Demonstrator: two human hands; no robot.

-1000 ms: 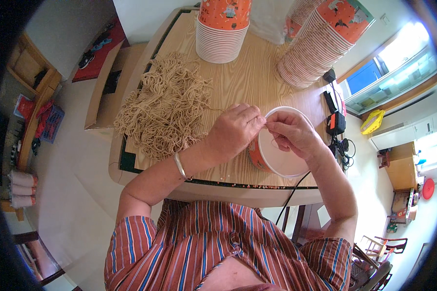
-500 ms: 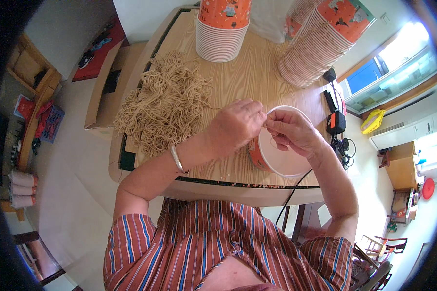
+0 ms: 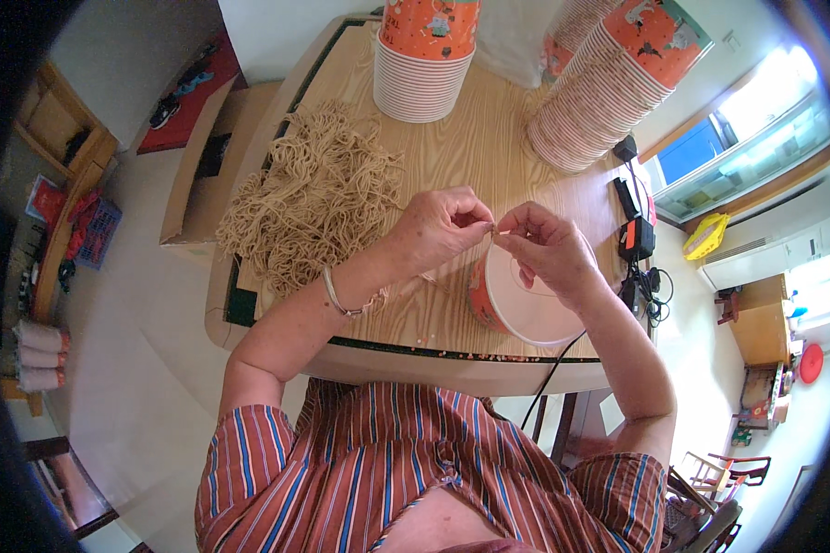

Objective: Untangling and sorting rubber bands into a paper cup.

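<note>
A loose heap of beige cord (image 3: 318,198) lies on the table to the left. My left hand (image 3: 444,226), a silvery bangle on its wrist, is closed in a pinch. It meets the pinched fingertips of my right hand (image 3: 551,249), and a tiny bit of thin cord shows between them. Under my right hand stands a paper tub (image 3: 526,318), orange outside and white within, partly hidden by that hand. A thin strand is faintly visible over the tub's mouth. Some beige cord also hangs near my left wrist.
Two tall stacks of orange and white tubs, one upright (image 3: 424,78) and one leaning (image 3: 599,97), stand at the back. Black adapters (image 3: 636,235) and cables line the right edge. An open cardboard box (image 3: 194,184) sits beyond the left edge of the wooden tabletop (image 3: 489,120).
My left hand has turned, bringing its thumb and finger pinch into view. The two hands stay fingertip to fingertip, slightly further left. The tub has shifted slightly.
</note>
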